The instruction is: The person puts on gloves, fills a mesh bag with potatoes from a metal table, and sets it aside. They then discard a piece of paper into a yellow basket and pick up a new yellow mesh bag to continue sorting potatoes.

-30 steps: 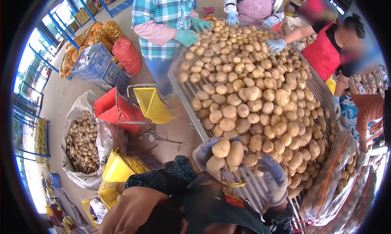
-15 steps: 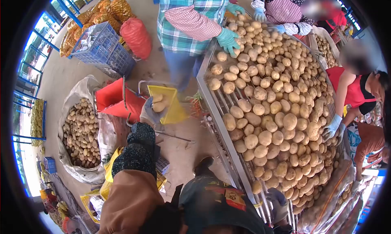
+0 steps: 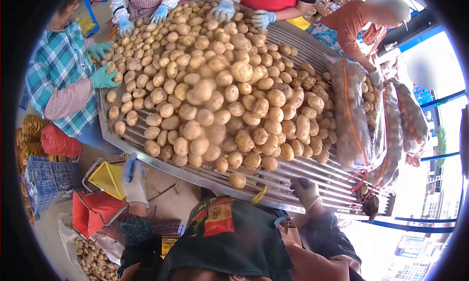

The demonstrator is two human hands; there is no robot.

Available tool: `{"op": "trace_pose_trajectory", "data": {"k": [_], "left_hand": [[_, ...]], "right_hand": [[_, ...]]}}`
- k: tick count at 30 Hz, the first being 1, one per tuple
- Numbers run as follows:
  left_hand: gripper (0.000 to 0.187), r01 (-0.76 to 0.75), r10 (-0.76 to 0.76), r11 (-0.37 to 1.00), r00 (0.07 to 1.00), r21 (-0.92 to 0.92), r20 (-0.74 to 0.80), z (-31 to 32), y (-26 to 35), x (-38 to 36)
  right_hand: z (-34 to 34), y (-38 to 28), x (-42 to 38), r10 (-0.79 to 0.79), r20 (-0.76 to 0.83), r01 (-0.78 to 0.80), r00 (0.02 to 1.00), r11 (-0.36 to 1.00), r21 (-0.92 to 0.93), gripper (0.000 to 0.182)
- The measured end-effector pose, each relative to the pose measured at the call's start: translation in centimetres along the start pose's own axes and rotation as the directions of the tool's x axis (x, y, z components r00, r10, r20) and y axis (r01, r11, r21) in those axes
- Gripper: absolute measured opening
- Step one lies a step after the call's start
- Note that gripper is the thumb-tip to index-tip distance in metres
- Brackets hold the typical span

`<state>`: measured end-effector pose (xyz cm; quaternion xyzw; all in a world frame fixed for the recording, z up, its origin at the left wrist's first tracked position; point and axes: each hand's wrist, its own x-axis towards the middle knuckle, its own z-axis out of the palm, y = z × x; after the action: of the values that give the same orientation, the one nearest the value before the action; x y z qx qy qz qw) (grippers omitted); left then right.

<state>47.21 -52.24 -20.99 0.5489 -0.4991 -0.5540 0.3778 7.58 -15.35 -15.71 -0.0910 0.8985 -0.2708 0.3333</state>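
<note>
A big heap of potatoes (image 3: 215, 85) lies on a slanted metal roller table (image 3: 317, 173). My left hand (image 3: 133, 181), in a white and blue glove, hangs empty with fingers apart beside the table's near-left edge, just right of a yellow hopper (image 3: 105, 177). My right hand (image 3: 307, 190), also gloved, rests on the bare rollers at the table's near edge, fingers bent; I see nothing in it. One loose potato (image 3: 238, 180) sits on the rollers between my hands, closer to the right one.
A person in a plaid shirt (image 3: 58, 75) with green gloves (image 3: 102, 78) works at the left side; other gloved hands (image 3: 222, 10) reach in from the far end. Filled mesh sacks (image 3: 349, 119) hang at the right. A red hopper (image 3: 90, 210), blue crate (image 3: 46, 178) and potato sack (image 3: 90, 259) stand bottom left.
My left hand carried potatoes from the table to the yellow hopper and is now empty beside it. My view swung back over the table. My right hand settled on the rollers.
</note>
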Motion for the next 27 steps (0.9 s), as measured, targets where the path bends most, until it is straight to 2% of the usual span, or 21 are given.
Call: {"op": "trace_pose_trajectory", "data": {"k": [1, 3, 4, 6, 7, 8, 10, 12, 13, 14, 15, 16, 18, 20, 21, 22, 23, 24, 25, 26, 27], "left_hand": [[0.028, -0.078, 0.071, 0.995, 0.989, 0.058, 0.128, 4.2, 1.6, -2.2], [0.030, -0.274, 0.189, 0.955, 0.856, 0.112, 0.482, 11.3, 5.1, -6.1], [0.030, -0.415, 0.254, 0.901, 0.738, 0.124, 0.625, 14.3, 5.9, -7.4], [0.031, -0.832, 0.551, 0.553, 0.398, 0.036, 0.733, 20.5, 8.2, -8.7], [0.030, -0.866, 0.558, 0.500, 0.346, 0.028, 0.755, 23.4, 8.8, -9.1], [0.029, -0.896, 0.561, 0.444, 0.294, 0.019, 0.774, 26.0, 9.1, -9.3], [0.031, -0.932, 0.502, 0.353, 0.260, 0.079, 0.825, 30.8, 8.9, -9.3], [0.034, -0.956, 0.434, 0.260, 0.242, 0.136, 0.868, 34.3, 8.6, -10.0], [0.039, -0.969, 0.434, 0.096, 0.245, 0.226, 0.867, 35.7, 8.6, -10.4], [0.043, -0.951, 0.440, -0.069, 0.241, 0.300, 0.865, 37.0, 8.5, -11.0], [0.050, -0.926, 0.329, -0.093, 0.318, 0.365, 0.889, 38.0, 8.8, -11.9], [0.050, -0.932, 0.324, -0.094, 0.303, 0.349, 0.896, 38.7, 8.9, -12.9], [0.047, -0.965, 0.470, -0.044, 0.208, 0.258, 0.858, 39.1, 9.0, -14.6], [0.040, -0.961, 0.418, 0.194, 0.261, 0.196, 0.870, 39.0, 9.4, -16.3], [0.040, -0.785, 0.306, 0.601, 0.401, 0.151, 0.864, 38.7, 8.5, -17.1], [0.041, -0.447, 0.148, 0.889, 0.480, 0.096, 0.865, 38.6, 7.1, -17.8], [0.041, -0.444, 0.148, 0.891, 0.480, 0.094, 0.865, 38.9, 5.1, -17.8], [0.043, 0.077, -0.104, 0.994, 0.458, 0.077, 0.883, 39.2, 2.7, -17.4], [0.046, 0.575, -0.309, 0.814, 0.310, 0.082, 0.899, 39.6, 2.7, -17.5], [0.046, 0.573, -0.308, 0.816, 0.310, 0.082, 0.899, 39.7, 2.6, -17.7], [0.047, 0.741, -0.348, 0.663, 0.185, 0.101, 0.919, 39.8, 4.7, -18.7]], "right_hand": [[-0.4, 0.5, 0.8, -0.048, -0.033, 0.048, 0.998, 0.999, -0.025, 0.032], [-1.5, -0.4, 1.3, -0.202, -0.131, 0.192, 0.971, 0.978, -0.087, 0.028], [-1.7, -0.1, 2.7, -0.547, -0.214, 0.448, 0.809, 0.811, -0.376, 0.024], [-2.0, -2.3, 4.2, -0.757, -0.163, 0.625, 0.633, 0.624, -0.470, 0.024], [-1.8, -2.8, 5.3, -0.812, -0.074, 0.659, 0.580, 0.520, -0.544, 0.031], [-1.4, -3.6, 5.9, -0.800, 0.012, 0.629, 0.600, 0.463, -0.624, 0.040], [-0.3, -4.9, 7.2, -0.769, 0.056, 0.538, 0.637, 0.391, -0.746, 0.055], [0.5, -5.7, 8.2, -0.672, 0.153, 0.454, 0.725, 0.300, -0.839, 0.051], [1.6, -5.2, 9.0, -0.670, 0.142, 0.454, 0.728, 0.316, -0.833, 0.051], [2.6, -4.4, 10.3, -0.737, 0.132, 0.441, 0.663, 0.242, -0.864, 0.051], [3.0, -3.6, 11.1, -0.792, 0.129, 0.415, 0.597, 0.167, -0.894, 0.051], [2.3, -3.5, 10.6, -0.789, 0.164, 0.542, 0.592, 0.239, -0.806, 0.043], [3.5, -0.5, 12.1, -0.868, 0.107, 0.612, 0.485, 0.249, -0.750, 0.040], [-0.7, -0.3, 8.2, -0.859, 0.245, 0.706, 0.449, 0.173, -0.687, 0.041], [-2.1, 0.5, 6.4, -0.853, 0.106, 0.717, 0.512, 0.356, -0.599, 0.044], [-3.4, 0.7, 4.8, -0.730, 0.022, 0.676, 0.683, 0.621, -0.397, 0.048], [-3.9, 1.9, 4.5, -0.691, -0.102, 0.671, 0.716, 0.720, -0.176, 0.051], [-4.3, 2.7, 4.4, -0.619, -0.213, 0.643, 0.756, 0.763, 0.063, 0.054], [-5.0, 2.6, 4.2, -0.618, -0.216, 0.642, 0.756, 0.764, 0.063, 0.054], [-5.7, 2.4, 3.8, -0.703, -0.132, 0.708, 0.699, 0.706, -0.008, 0.056], [-6.3, 2.3, 3.7, -0.772, -0.045, 0.768, 0.634, 0.636, -0.073, 0.058]]}}
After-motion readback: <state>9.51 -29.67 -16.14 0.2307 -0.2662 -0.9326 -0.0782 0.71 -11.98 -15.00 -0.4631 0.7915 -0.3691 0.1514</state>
